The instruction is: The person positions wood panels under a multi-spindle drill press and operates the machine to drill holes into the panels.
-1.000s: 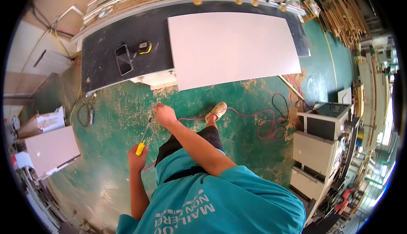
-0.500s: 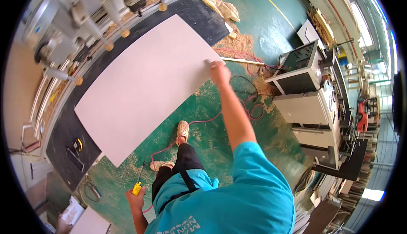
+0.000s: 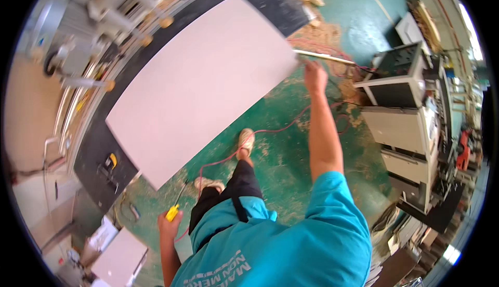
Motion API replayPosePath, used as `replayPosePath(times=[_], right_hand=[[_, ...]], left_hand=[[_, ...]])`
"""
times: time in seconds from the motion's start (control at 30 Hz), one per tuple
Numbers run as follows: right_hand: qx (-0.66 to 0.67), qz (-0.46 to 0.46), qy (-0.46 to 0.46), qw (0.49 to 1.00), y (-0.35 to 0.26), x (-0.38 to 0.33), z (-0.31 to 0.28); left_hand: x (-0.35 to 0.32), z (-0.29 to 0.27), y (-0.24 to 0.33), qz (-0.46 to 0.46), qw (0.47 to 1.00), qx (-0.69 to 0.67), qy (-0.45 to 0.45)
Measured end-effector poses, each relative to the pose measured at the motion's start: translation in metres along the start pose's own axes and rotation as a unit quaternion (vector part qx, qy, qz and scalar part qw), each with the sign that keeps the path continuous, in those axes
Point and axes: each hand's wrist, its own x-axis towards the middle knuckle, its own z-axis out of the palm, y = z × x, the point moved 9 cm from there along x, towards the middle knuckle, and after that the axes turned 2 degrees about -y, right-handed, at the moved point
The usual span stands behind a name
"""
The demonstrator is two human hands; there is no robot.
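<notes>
The pale panel (image 3: 208, 89) lay on the dark table (image 3: 275, 6) ahead, long axis running near-left to far-right, its right end nearest the right hand (image 3: 315, 77), whose grip was unclear, while the left hand (image 3: 166, 227) clasped a yellow-handled tool (image 3: 172, 212).

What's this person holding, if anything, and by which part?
The left hand holds a screwdriver by its yellow handle. Whether the right hand, beside the pale panel, holds anything is unclear.
</notes>
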Motion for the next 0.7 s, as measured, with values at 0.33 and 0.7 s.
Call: replayPosePath(times=[0.33, 0.7], right_hand=[[0.15, -0.047, 0.007, 0.988, -0.25, -0.214, 0.01], [0.311, -0.291, -0.318, 0.847, -0.685, -0.551, 0.064]], left_hand=[[-0.029, -0.082, -0.084, 0.017, 0.996, -0.086, 0.016], [-0.074, -0.175, -0.248, -0.021, 0.982, -0.181, 0.058]])
